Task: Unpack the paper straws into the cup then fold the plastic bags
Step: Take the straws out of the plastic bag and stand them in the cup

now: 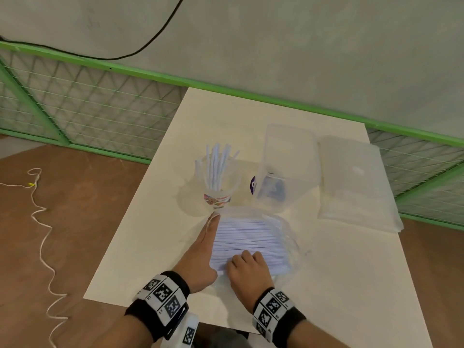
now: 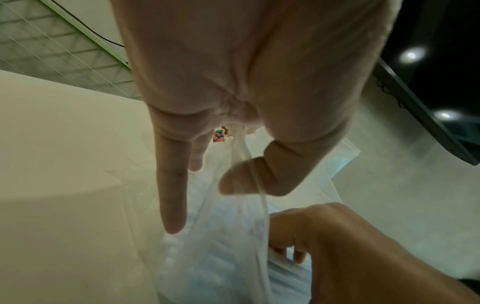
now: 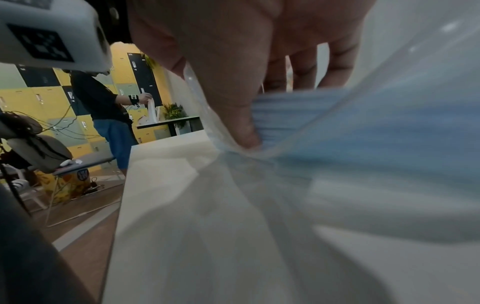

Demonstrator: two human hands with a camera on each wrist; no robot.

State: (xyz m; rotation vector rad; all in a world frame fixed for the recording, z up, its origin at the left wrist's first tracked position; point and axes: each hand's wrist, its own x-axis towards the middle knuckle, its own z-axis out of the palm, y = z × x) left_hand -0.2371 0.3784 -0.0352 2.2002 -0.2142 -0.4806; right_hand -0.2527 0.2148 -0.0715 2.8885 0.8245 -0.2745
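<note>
A clear plastic bag (image 1: 281,237) full of white paper straws (image 1: 246,237) lies flat on the white table (image 1: 140,247), just in front of the cup. The clear printed cup (image 1: 218,194) stands upright and holds several straws (image 1: 216,164). My left hand (image 1: 209,234) lies along the bag's left side with straight fingers, and in the left wrist view its thumb (image 2: 241,181) is bent against the bag's film (image 2: 244,236). At the bag's near end my right hand (image 1: 247,266) pinches a bunch of straws (image 3: 311,111) between thumb (image 3: 241,123) and fingers.
A clear plastic box (image 1: 288,156) stands behind the bag, to the right of the cup. A stack of flat plastic bags (image 1: 356,182) lies at the table's right side. A green mesh fence (image 1: 88,106) runs behind the table. Another person (image 3: 109,115) stands far off.
</note>
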